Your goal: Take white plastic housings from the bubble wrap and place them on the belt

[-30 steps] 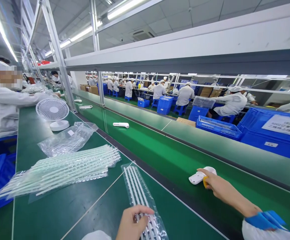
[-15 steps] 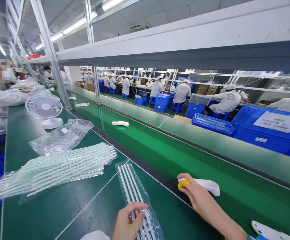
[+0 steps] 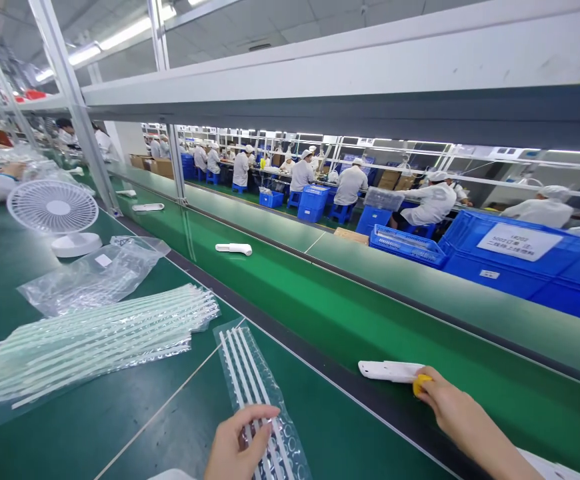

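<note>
At the bottom centre my left hand (image 3: 235,443) is closed over several narrow white strips (image 3: 250,373) in a clear bubble-wrap sleeve on the green worktop. Its thumb and forefinger curl across them. My right hand (image 3: 450,403) reaches over the green belt. Its fingers pinch the right end of a long white plastic part (image 3: 387,371), which lies along the belt's near edge. Something small and yellow (image 3: 421,385) shows at these fingertips; whether it is worn or held I cannot tell. Another white part (image 3: 557,467) is partly hidden behind my right forearm.
More sleeved strips (image 3: 115,333) lie in a pile at left, before a crumpled clear bag (image 3: 95,277) and a white fan (image 3: 57,207). Farther up the belt sits a white part (image 3: 234,249). A shelf beam (image 3: 320,80) crosses above. Blue crates (image 3: 500,273) and seated people are beyond.
My right hand has moved from the left end of the white part to its right end, and the part's flat end now shows. My left hand stays on the strips. The view has shifted.
</note>
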Demonstrator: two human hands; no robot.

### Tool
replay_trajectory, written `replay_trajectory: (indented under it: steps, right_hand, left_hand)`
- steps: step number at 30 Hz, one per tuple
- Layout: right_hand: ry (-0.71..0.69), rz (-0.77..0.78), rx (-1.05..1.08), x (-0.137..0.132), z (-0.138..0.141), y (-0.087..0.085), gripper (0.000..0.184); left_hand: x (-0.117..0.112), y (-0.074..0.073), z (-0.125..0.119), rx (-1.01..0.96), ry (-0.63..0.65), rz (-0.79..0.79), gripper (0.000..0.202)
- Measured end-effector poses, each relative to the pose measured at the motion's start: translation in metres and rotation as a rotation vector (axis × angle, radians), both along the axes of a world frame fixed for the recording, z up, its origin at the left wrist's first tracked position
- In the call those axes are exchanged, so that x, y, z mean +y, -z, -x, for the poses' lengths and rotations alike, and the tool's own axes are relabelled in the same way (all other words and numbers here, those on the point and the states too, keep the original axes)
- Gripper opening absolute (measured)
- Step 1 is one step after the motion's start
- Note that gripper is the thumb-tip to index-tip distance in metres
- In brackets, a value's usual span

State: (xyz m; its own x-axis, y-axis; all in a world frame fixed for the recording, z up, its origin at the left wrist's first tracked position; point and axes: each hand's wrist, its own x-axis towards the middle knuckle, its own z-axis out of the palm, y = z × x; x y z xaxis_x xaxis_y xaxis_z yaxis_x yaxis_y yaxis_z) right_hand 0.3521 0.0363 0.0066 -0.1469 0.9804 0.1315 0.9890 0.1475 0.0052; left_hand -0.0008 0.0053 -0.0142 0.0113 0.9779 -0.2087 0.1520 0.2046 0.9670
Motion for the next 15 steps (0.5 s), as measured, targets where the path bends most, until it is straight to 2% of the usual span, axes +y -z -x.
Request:
replay_trajectory:
  steps: [3, 6, 8, 11, 13, 15]
  right_hand:
    - [-0.074, -0.128, 0.160, 0.000, 0.011, 0.000, 0.031]
    - [-0.229, -0.189, 0.334, -0.011, 0.049, -0.008, 0.029]
    - [-0.285, -0.140, 0.431, -0.025, 0.084, -0.013, 0.027]
    - [-0.268, 0.064, 0.459, -0.045, 0.126, -0.011, 0.022]
    - [-0.236, 0.171, 0.435, -0.054, 0.139, -0.007, 0.023]
    - [-0.217, 0.216, 0.409, -0.058, 0.143, -0.005, 0.026]
  left_hand:
    - [0.000, -0.002, 0.000, -0.014, -0.002, -0.020, 0.032]
    - [-0.001, -0.002, -0.001, 0.003, 0.019, -0.025, 0.031]
    - [-0.003, -0.001, -0.002, -0.021, 0.071, -0.009, 0.039]
    - [-0.006, 0.001, -0.003, -0.103, 0.113, -0.050, 0.050]
    - [-0.007, 0.001, -0.003, -0.102, 0.098, -0.088, 0.040]
    - [-0.007, -0.002, -0.002, -0.056, 0.109, -0.079, 0.033]
